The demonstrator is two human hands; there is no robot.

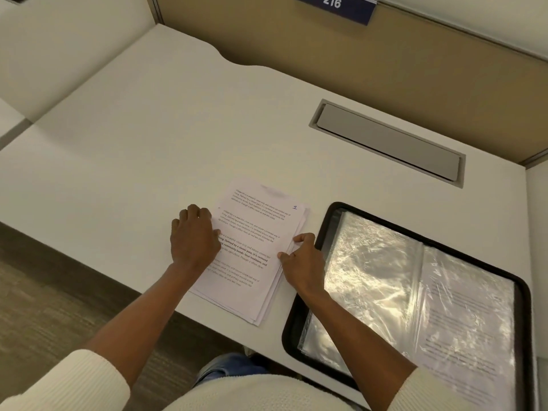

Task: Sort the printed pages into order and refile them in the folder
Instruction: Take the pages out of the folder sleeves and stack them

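Head view: the white tabletop [148, 143] fills the frame, with an open black display folder [370, 262] of clear sleeves at 4 o'clock. The stack of printed pages [255, 232] lies just beside it at its 9 o'clock, top sheet marked 2. The left hand [192, 238] rests with bent fingers on the stack's 9 o'clock edge, while the right hand [302, 262] pinches its 3 o'clock edge between thumb and forefinger.

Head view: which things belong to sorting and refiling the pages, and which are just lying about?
In the job: stack of printed pages, open folder, left hand, right hand.
Just there: grey cable hatch, sign reading 216.
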